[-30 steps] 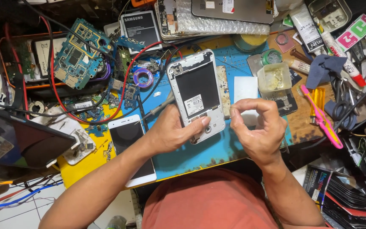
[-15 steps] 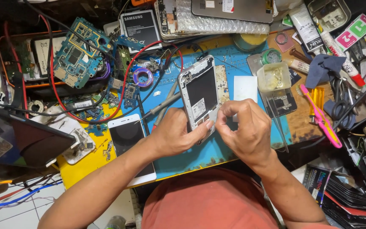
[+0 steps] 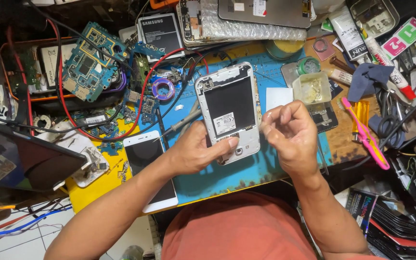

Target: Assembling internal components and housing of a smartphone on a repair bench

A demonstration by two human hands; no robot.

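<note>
Here the blue mat [image 3: 246, 175] on the worktop carries the work, centre frame. On it lies the phone [image 3: 230, 111], back open and white frame up. Our left hand [image 3: 199, 151] grips its lower end, thumb pressed across the bottom edge; we should keep that hold firm so the frame cannot slide. Our right hand [image 3: 290, 135] is pinched narrow at the phone's right edge; what it holds, we cannot tell.

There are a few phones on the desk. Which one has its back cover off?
The white phone gripped by the left hand, beside the right hand. Its empty black battery space shows. The other white phone lies screen up by the left forearm.
</note>
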